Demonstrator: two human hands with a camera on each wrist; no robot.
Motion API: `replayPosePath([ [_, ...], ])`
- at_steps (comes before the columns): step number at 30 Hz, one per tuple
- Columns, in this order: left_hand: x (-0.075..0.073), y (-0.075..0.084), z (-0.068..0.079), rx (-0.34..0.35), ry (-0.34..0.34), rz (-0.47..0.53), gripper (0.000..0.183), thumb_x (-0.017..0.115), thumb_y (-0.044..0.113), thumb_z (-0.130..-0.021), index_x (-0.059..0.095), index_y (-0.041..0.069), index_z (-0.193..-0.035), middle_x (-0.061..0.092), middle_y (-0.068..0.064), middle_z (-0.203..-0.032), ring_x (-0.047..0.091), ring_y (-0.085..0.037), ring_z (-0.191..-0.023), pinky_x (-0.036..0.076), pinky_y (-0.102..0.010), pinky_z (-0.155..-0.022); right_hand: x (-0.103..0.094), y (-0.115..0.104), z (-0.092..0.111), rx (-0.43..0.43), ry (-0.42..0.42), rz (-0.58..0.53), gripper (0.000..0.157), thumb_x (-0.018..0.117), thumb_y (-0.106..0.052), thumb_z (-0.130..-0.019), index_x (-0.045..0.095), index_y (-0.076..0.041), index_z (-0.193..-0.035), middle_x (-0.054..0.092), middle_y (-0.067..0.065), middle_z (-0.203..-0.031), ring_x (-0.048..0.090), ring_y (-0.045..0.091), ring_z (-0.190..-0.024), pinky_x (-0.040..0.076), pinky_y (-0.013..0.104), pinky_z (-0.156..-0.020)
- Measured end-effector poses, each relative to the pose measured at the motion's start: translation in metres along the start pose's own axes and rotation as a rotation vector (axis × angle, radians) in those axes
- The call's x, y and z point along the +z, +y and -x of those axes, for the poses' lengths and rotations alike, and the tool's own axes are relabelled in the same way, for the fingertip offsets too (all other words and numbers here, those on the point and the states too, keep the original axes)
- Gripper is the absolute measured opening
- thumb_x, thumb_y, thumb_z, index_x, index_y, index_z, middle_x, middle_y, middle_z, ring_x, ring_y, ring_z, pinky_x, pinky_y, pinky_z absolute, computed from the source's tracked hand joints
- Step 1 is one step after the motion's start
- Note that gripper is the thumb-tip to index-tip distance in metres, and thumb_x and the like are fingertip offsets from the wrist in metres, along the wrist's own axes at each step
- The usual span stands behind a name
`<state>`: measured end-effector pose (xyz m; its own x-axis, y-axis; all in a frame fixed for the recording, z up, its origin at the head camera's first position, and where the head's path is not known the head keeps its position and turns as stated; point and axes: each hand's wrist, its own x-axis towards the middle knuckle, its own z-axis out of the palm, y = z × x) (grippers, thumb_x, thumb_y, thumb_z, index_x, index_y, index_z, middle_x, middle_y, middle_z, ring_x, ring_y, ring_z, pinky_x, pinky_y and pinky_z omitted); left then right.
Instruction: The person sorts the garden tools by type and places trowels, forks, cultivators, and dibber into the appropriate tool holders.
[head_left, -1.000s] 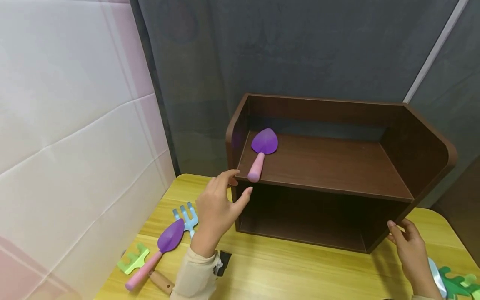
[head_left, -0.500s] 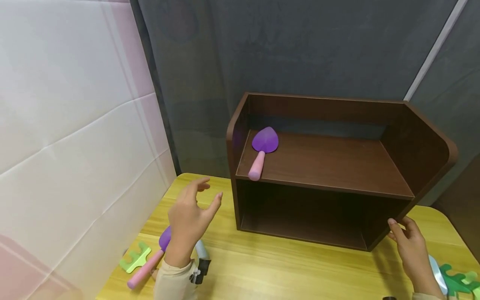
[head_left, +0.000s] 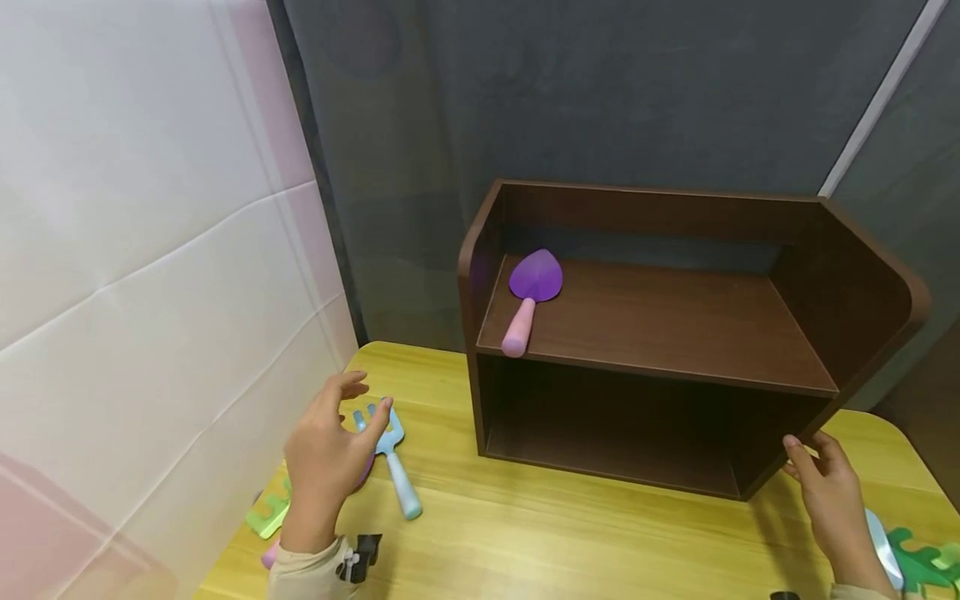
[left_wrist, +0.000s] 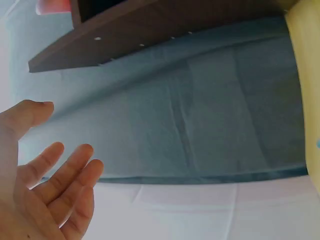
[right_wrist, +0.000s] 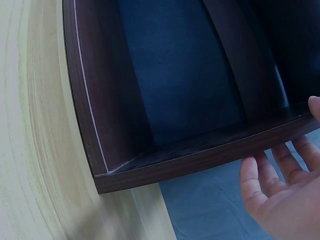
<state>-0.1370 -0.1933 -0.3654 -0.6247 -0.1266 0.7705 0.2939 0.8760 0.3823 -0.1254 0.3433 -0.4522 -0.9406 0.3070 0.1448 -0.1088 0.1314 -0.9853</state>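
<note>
My left hand [head_left: 322, 467] hovers over the table's left side, fingers bent loosely and thumb apart, holding nothing. In the left wrist view the same hand [left_wrist: 45, 185] has a gap between thumb and fingers. Under or beside it lie a light blue hand fork [head_left: 402, 487], a mostly hidden purple trowel [head_left: 365, 473] and a green rake head [head_left: 267, 518]. My right hand [head_left: 828, 500] grips the right side panel of a dark brown shelf [head_left: 675, 325], its fingers [right_wrist: 250, 180] outside and thumb at the front edge. Another purple trowel [head_left: 536, 277] with a pink handle rests on the upper shelf board.
The shelf stands on a yellow wood-grain table [head_left: 585, 542]. Near my right wrist lie green leaf-like pieces [head_left: 918, 558] and a pale blue curved piece [head_left: 883, 546]. A white wall panel [head_left: 150, 208] borders the left, and a dark grey curtain [head_left: 637, 92] hangs behind.
My left hand has moved left and down, away from the trowel on the shelf, to above the tools on the table. My right hand stays on the shelf's side.
</note>
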Motion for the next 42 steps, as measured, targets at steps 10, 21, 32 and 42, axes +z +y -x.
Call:
replayPosePath([
  [10,-0.011,-0.023,0.020,-0.116,-0.098,0.035,0.045,0.082,0.016,-0.071,0.064,0.004,-0.112,0.067,-0.016,-0.108,0.062,-0.033,-0.093,0.049,-0.047,-0.069,-0.003,0.002,0.001,0.023,-0.020,0.176,0.019,0.047,-0.026,-0.101,0.041,-0.036,-0.117,0.042,-0.026,-0.108,0.047,-0.018,-0.091,0.042,0.002,-0.073],
  [21,-0.027,-0.045,0.048,-0.288,-0.260,-0.022,0.055,0.079,0.023,-0.078,0.056,0.006,-0.126,0.065,-0.016,-0.118,0.059,-0.034,-0.108,0.046,-0.052,-0.084,-0.004,0.001,-0.001,0.018,-0.023,0.234,0.020,0.046,-0.028,-0.101,0.041,-0.037,-0.118,0.041,-0.026,-0.109,0.046,-0.017,-0.093,0.043,0.003,-0.074],
  [32,-0.034,-0.062,0.071,-0.367,-0.340,-0.039,0.055,0.077,0.028,-0.081,0.056,0.004,-0.126,0.064,-0.018,-0.120,0.058,-0.036,-0.109,0.046,-0.055,-0.085,-0.001,0.003,0.003,0.037,-0.010,0.129,0.020,0.048,-0.025,-0.101,0.043,-0.035,-0.117,0.043,-0.025,-0.110,0.047,-0.018,-0.093,0.043,0.003,-0.073],
  [42,-0.037,-0.076,0.093,-0.503,-0.455,-0.027,0.058,0.072,0.038,-0.085,0.054,0.004,-0.129,0.062,-0.020,-0.126,0.057,-0.040,-0.114,0.045,-0.059,-0.085,0.000,0.002,0.002,0.011,-0.007,0.053,0.019,0.051,-0.021,-0.100,0.047,-0.033,-0.114,0.044,-0.023,-0.111,0.049,-0.016,-0.094,0.043,0.003,-0.073],
])
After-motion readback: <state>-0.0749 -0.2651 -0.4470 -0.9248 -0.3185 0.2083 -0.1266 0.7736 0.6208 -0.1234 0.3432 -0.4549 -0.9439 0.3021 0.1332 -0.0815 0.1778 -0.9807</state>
